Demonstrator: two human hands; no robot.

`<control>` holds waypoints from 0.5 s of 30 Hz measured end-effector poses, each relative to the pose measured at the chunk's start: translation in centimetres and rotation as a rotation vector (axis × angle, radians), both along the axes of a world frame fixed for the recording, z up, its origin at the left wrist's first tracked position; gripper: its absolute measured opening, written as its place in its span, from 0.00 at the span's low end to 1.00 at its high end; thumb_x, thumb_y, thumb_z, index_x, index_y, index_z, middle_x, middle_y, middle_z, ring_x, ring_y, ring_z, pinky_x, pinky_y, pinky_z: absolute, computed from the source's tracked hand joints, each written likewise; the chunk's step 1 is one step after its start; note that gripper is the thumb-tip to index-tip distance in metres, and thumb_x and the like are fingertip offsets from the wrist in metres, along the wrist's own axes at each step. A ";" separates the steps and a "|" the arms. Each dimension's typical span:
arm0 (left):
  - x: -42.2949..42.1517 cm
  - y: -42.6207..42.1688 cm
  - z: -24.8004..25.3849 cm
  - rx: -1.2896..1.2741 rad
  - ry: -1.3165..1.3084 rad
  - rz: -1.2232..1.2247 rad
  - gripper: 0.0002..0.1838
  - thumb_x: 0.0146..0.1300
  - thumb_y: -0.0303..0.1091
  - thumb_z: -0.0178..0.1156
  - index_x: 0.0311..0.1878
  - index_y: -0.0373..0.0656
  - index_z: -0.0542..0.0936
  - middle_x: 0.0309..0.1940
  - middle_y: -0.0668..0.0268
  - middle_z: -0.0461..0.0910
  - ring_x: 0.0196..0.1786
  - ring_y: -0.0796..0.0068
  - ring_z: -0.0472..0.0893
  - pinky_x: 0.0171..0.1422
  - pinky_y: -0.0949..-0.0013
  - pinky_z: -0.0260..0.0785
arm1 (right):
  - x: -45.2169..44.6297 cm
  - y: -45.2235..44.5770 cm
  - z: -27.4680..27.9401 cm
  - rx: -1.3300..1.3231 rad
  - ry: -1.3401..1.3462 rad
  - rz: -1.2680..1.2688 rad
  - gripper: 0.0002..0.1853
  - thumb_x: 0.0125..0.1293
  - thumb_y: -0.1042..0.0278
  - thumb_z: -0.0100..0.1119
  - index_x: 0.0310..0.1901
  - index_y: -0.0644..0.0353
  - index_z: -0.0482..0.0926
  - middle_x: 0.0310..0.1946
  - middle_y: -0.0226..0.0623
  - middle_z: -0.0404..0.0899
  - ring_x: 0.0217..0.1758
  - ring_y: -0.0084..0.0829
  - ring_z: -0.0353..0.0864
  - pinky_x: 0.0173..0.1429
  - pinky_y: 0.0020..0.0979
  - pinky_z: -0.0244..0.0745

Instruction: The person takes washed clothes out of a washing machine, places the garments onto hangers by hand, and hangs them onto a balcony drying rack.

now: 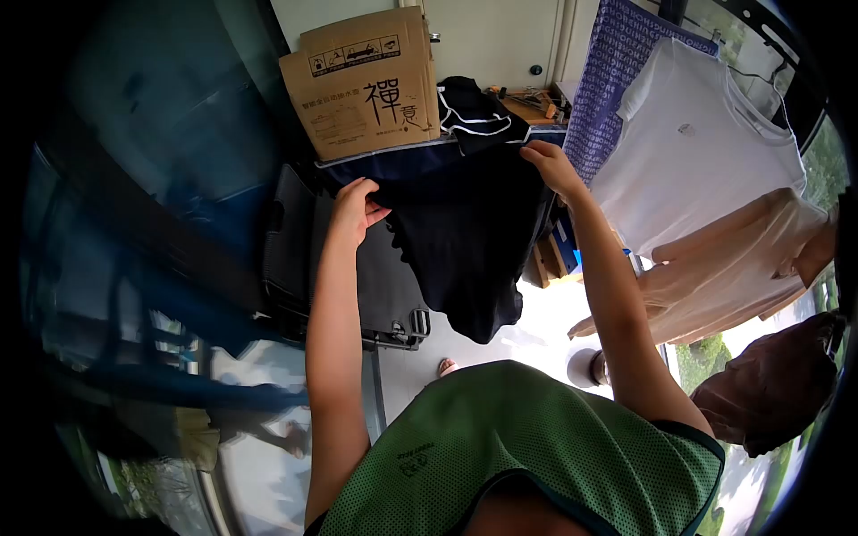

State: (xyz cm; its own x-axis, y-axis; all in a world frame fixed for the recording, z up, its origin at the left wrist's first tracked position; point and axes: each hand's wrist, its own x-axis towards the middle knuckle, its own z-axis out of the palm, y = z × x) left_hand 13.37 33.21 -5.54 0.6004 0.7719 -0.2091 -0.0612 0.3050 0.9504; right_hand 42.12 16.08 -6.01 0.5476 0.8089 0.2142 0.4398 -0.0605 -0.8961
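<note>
A black cloth garment (469, 232) hangs down in front of me, spread between my two hands. My left hand (357, 210) pinches its upper left corner, with some fingers curled beneath the edge. At the upper right corner, my right hand (551, 167) grips the fabric between thumb and fingers. Behind the garment is a dark blue surface (344, 168) with a light edge. Another black cloth with white trim (474, 112) lies bunched on it, just beyond the held garment.
A cardboard box (362, 89) stands at the back left, above a black suitcase (389, 277). On the right hang a purple patterned towel (594, 89), a white T-shirt (697, 134), a beige garment (715, 268) and a dark brown item (764, 384). Small objects lie on a wooden surface (534, 111).
</note>
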 end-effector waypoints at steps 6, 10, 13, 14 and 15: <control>7.3 6.3 1.0 -0.175 -0.205 -0.199 0.14 0.53 0.37 0.54 0.43 0.46 0.74 0.35 0.70 0.79 0.38 0.76 0.79 0.36 0.67 0.72 | 6.8 6.5 1.2 -0.396 0.146 0.155 0.14 0.55 0.58 0.53 0.31 0.61 0.79 0.28 0.31 0.76 0.31 0.23 0.73 0.39 0.22 0.68; 12.3 8.3 0.9 -0.232 -0.345 -0.229 0.15 0.55 0.33 0.53 0.46 0.45 0.73 0.41 0.71 0.77 0.45 0.76 0.78 0.46 0.66 0.72 | 9.3 12.2 2.1 -0.380 0.256 0.318 0.17 0.57 0.54 0.53 0.39 0.58 0.79 0.33 0.31 0.79 0.37 0.25 0.78 0.42 0.26 0.74; 15.7 10.3 0.7 -0.212 -0.438 -0.259 0.15 0.55 0.31 0.53 0.48 0.44 0.72 0.44 0.70 0.76 0.48 0.76 0.76 0.51 0.68 0.70 | 13.8 19.1 1.1 -0.259 0.118 0.298 0.19 0.61 0.51 0.53 0.44 0.58 0.77 0.36 0.33 0.79 0.40 0.26 0.79 0.46 0.27 0.74; 16.8 11.2 0.5 -0.156 -0.411 -0.251 0.15 0.56 0.32 0.53 0.48 0.44 0.72 0.42 0.71 0.76 0.44 0.77 0.77 0.46 0.68 0.72 | 15.3 21.5 1.2 -0.197 0.112 0.291 0.19 0.60 0.51 0.54 0.45 0.57 0.77 0.36 0.33 0.79 0.41 0.27 0.79 0.46 0.27 0.74; 17.8 12.3 0.3 -0.107 -0.382 -0.241 0.14 0.57 0.32 0.52 0.47 0.43 0.73 0.39 0.71 0.75 0.41 0.78 0.78 0.42 0.69 0.74 | 16.5 24.2 1.4 -0.142 0.108 0.284 0.19 0.59 0.50 0.55 0.45 0.56 0.77 0.37 0.33 0.79 0.43 0.27 0.79 0.46 0.27 0.74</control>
